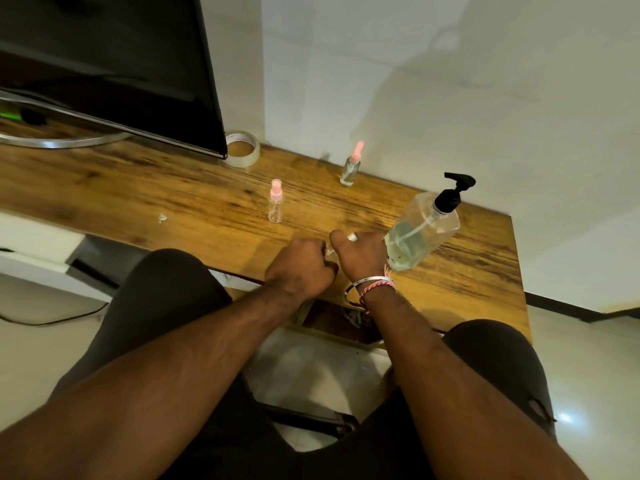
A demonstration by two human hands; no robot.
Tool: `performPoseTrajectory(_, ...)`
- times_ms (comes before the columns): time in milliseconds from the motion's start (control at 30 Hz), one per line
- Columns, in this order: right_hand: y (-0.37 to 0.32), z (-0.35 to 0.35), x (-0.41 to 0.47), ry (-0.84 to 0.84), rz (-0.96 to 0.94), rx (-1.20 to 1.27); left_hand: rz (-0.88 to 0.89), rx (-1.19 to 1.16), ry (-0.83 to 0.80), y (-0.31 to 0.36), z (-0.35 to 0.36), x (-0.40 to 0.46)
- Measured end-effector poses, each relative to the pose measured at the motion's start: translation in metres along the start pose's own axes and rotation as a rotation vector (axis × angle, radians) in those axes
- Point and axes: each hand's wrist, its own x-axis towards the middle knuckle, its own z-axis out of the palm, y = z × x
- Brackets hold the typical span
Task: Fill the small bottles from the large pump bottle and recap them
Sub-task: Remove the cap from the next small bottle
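Clear small bottle [329, 252] sits clenched between your left hand [300, 268] and right hand [360, 254] at the near edge; twist carelessly and your wrist could topple the pump bottle [424, 230] just right.
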Motion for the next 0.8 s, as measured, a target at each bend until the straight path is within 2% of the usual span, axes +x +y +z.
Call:
performPoseTrajectory(133,0.006,-0.003,-0.003,0.008,-0.056,0.043,-0.003,-0.115,-0.121,-0.002,0.000,0.002)
performPoseTrajectory(300,0.023,-0.009,-0.005,-0.049,-0.223,0.095,0.056,-0.319,-0.395,-0.010,-0.002,0.010)
performPoseTrajectory(367,0.030,-0.009,-0.004,-0.060,-0.254,0.086,0.091,-0.286,-0.374,-0.011,-0.002,0.013)
performPoseTrajectory(467,0.038,-0.007,0.000,0.016,-0.199,0.072,0.095,-0.178,-0.252,-0.009,0.000,0.019)
performPoseTrajectory(567,0.039,-0.008,-0.002,0.036,-0.107,0.227,0.085,-0.152,-0.145,-0.006,0.004,0.024)
performPoseTrajectory(700,0.041,-0.007,0.000,-0.156,-0.097,0.484,0.046,-0.263,-0.175,-0.010,0.011,0.028)
performPoseTrajectory(800,0.042,-0.007,0.003,-0.291,0.004,0.798,0.051,-0.261,-0.177,-0.012,0.013,0.030)
